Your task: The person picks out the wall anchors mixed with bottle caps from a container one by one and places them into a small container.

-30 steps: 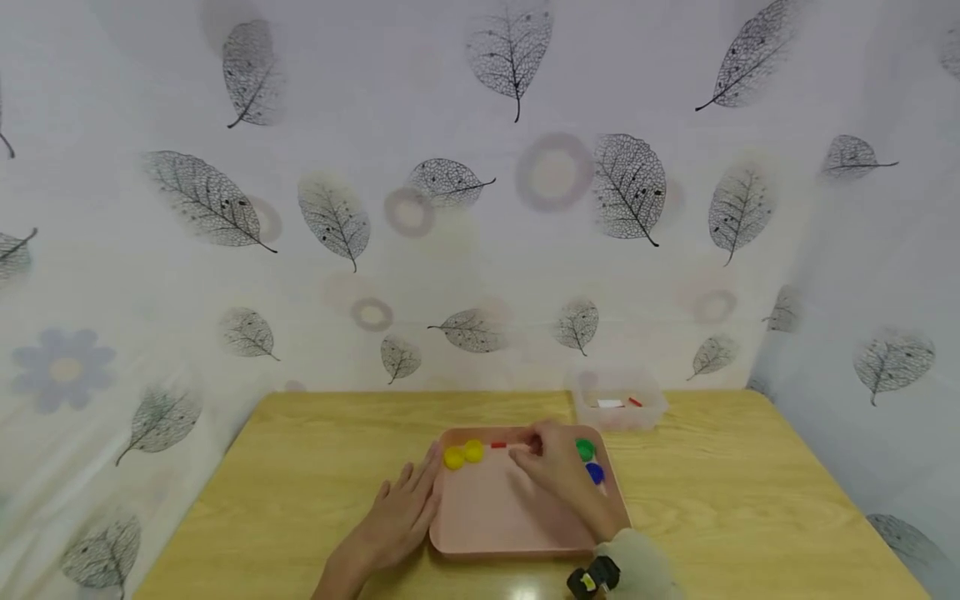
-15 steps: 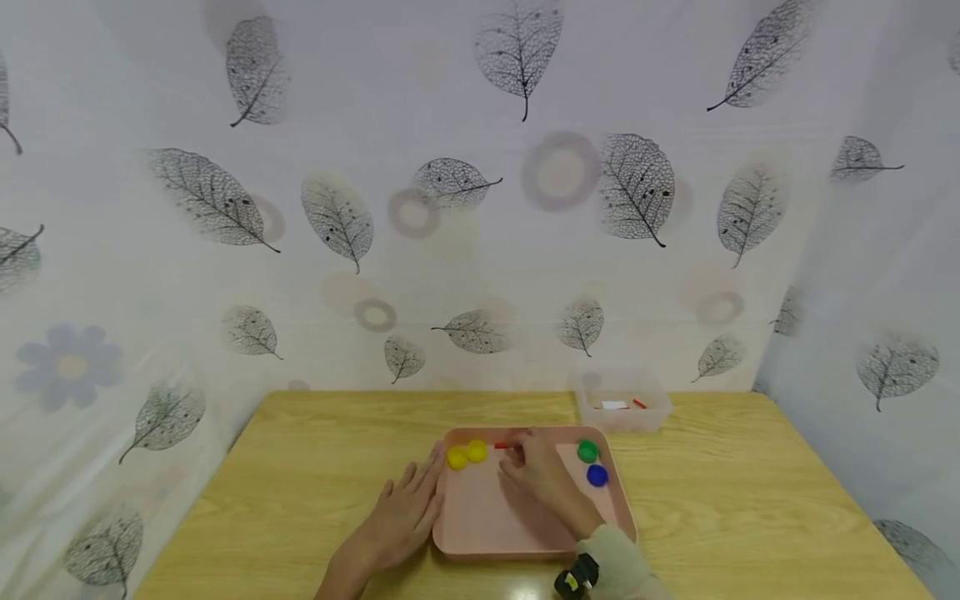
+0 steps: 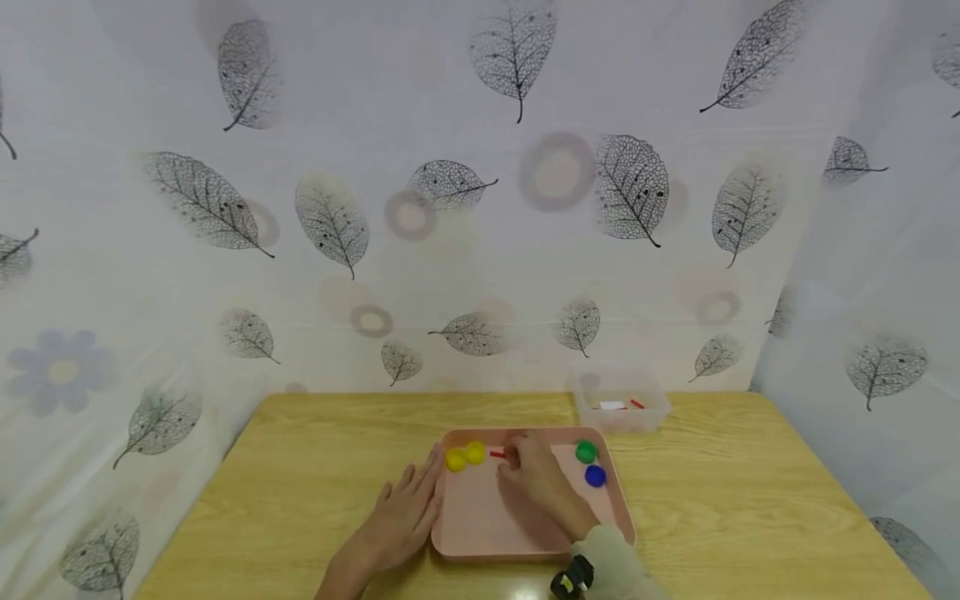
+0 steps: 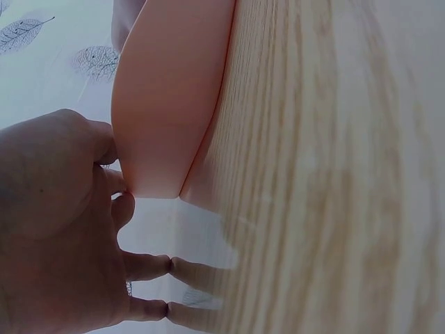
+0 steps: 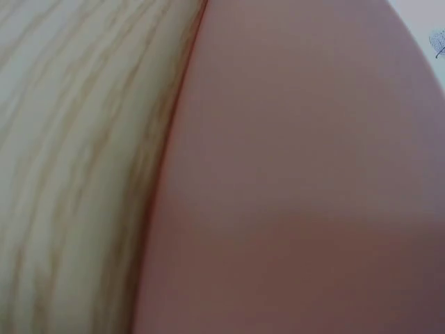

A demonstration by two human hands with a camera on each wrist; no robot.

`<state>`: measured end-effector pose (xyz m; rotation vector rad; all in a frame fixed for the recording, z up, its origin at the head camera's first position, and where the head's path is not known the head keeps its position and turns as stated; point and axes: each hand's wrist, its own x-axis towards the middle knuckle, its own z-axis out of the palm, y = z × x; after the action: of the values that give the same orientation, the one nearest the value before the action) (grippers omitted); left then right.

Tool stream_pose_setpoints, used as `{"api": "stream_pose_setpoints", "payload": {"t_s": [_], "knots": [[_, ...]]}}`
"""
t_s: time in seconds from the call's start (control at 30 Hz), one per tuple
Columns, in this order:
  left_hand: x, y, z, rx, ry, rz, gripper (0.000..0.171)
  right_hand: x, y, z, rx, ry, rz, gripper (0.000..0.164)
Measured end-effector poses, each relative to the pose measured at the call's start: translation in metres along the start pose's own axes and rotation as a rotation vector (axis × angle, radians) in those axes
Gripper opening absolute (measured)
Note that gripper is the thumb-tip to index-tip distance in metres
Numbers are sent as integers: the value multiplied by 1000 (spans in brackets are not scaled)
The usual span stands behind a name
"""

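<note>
In the head view, my right hand (image 3: 536, 477) reaches over the pink tray (image 3: 480, 525). Its thumb and curled fingers hold one end of a short red stick (image 3: 497, 455), which sticks out to the left; the fingertips partly hide it. Two yellow round pieces (image 3: 466, 456) lie just left of the stick. A green round piece (image 3: 587, 452) and a blue one (image 3: 596, 476) lie by the tray's right side. My left hand (image 3: 401, 517) rests against the tray's left edge with fingers extended; in the left wrist view some fingertips touch the table. The right wrist view shows only the tray's outer wall and the table.
A clear plastic box (image 3: 622, 417) stands behind the tray's right corner, with a white piece and red sticks inside. Everything rests on a wooden table (image 3: 720, 492). A leaf-printed curtain (image 3: 480, 250) hangs behind it.
My right hand moved left to the red stick and took hold of it. The stick has since shifted slightly left and toward me. My left hand stayed at the tray edge.
</note>
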<state>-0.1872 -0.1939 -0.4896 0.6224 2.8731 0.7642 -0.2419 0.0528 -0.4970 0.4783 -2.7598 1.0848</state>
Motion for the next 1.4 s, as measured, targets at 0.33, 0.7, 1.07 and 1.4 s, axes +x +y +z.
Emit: {"api": "stream_pose_setpoints", "payload": {"t_s": [0.33,0.7,1.07,1.4], "knots": [[4,-5,1,-4,13,40,58,7,0,12,-41,-10,-8,13],[3,-8,2,13,26,24,58,11,-2,24,-138,59,-107,18],[6,-7,3,4,16,42,59,1,-6,11,-85,-21,-52,18],[2,-9,4,-9,54,81,58,-7,-16,0,4,37,-100,13]]}}
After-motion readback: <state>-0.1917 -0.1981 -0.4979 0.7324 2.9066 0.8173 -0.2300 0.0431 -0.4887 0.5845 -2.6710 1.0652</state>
